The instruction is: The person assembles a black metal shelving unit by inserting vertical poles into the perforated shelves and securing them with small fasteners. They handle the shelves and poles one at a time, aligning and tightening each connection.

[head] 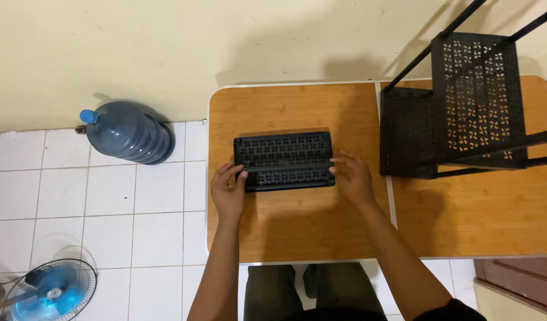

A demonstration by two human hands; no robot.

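Note:
A black perforated plastic tray (283,160) lies flat on the wooden table (297,220), near its left half. My left hand (228,191) grips the tray's near left corner, fingers curled over its edge. My right hand (352,177) holds the near right corner, fingers spread on the rim. Both forearms reach in from the bottom of the view.
A black perforated rack (464,107) with thin metal poles stands on the table's right part. A blue water jug (128,132) lies on the white tiled floor by the wall. A blue fan (50,291) stands at the bottom left. My legs show under the table edge.

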